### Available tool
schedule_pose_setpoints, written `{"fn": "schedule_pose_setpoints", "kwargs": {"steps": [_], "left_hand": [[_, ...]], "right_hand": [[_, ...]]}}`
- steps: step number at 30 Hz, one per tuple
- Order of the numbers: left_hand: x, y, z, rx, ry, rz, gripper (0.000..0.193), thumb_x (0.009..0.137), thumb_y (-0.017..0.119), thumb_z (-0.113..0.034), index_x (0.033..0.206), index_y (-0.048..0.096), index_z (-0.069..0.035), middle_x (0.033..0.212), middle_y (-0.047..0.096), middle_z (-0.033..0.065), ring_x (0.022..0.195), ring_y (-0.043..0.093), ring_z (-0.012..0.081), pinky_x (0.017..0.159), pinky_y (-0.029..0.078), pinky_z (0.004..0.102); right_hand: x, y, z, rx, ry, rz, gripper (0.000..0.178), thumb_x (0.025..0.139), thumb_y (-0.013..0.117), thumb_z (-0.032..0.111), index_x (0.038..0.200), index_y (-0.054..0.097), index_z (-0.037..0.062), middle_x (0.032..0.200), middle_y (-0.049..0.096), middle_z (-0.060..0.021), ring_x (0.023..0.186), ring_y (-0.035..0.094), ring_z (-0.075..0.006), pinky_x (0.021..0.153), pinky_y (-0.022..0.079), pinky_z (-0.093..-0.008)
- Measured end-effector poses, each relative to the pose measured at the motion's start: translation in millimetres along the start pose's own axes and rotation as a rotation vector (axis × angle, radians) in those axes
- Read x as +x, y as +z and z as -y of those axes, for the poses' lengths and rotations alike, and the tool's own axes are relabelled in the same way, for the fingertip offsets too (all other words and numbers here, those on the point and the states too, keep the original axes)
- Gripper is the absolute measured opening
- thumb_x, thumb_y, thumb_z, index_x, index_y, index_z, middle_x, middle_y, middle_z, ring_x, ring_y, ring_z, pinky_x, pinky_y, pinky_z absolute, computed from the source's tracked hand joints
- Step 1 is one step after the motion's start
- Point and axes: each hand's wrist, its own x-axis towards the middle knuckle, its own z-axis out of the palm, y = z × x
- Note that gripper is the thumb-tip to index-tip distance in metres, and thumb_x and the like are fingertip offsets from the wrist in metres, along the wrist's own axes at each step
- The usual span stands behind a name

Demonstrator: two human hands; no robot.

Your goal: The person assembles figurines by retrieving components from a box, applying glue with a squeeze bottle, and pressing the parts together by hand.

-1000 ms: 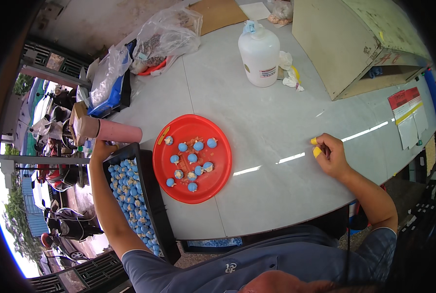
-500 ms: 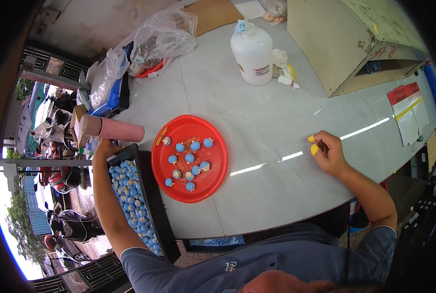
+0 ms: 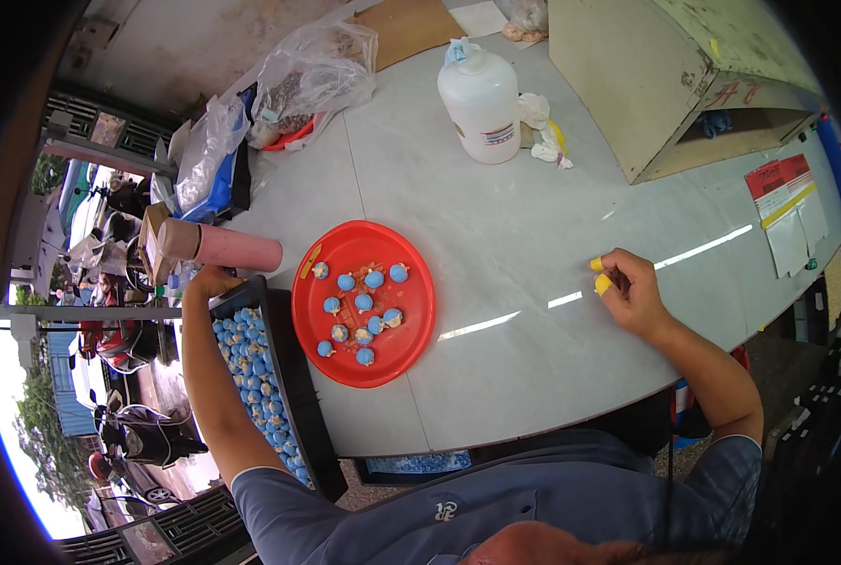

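My left hand is at the far end of a black bin, just beside a pink bottle with a duller cap. The bottle hides part of its fingers, so whether they grip anything does not show. Many small blue-and-cream balls fill the bin. Right of the bin lies a round red tray with several similar balls spread over it. My right hand hovers over or rests on the grey table, well away from the tray. Yellow wraps cover two of its fingertips, which are slightly apart with nothing visible between them.
A large white plastic jug stands at the back, with crumpled white tissue beside it. A beige box-shaped cabinet takes up the back right. Clear plastic bags lie at the back left. Red-and-white papers lie at the right edge.
The view has shifted very slightly. Both hands, the bottle and the balls keep almost the same places.
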Motion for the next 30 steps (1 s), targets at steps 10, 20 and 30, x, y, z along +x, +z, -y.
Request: {"fn": "schedule_pose_setpoints", "kwargs": {"steps": [10,20,30], "left_hand": [[23,5,-4,0.31,-0.158,0.27,0.078,0.07,0.082,-0.035,0.138,0.053,-0.014,0.14,0.055,0.0121,0.131,0.048,0.029,0.107,0.04,0.0417],[48,28,-15,0.532,-0.11,0.221,0.06,0.083,0.065,-0.025,0.141,0.052,-0.023,0.148,0.046,0.0119,0.141,0.034,0.0342,0.116,0.029,0.0451],[21,13,-33,0.376,-0.197,0.27,0.059,0.081,0.068,-0.019,0.139,0.054,-0.016,0.145,0.051,0.0109,0.135,0.045,0.0282,0.109,0.036,0.0402]], "right_hand": [[-5,0,-6,0.036,0.008,-0.036,0.011,0.082,0.062,-0.004,0.093,0.061,-0.0013,0.072,0.052,0.0012,0.059,0.041,-0.0032,0.051,0.034,-0.0198],[-2,-4,-4,0.069,0.027,-0.039,0.009,0.083,0.062,-0.003,0.092,0.06,-0.0014,0.074,0.053,0.0011,0.06,0.043,-0.0028,0.052,0.036,-0.0197],[-1,1,-4,0.097,0.02,-0.036,0.009,0.084,0.061,-0.005,0.091,0.059,-0.0018,0.074,0.052,0.0018,0.061,0.043,-0.0022,0.052,0.036,-0.0192]]}}
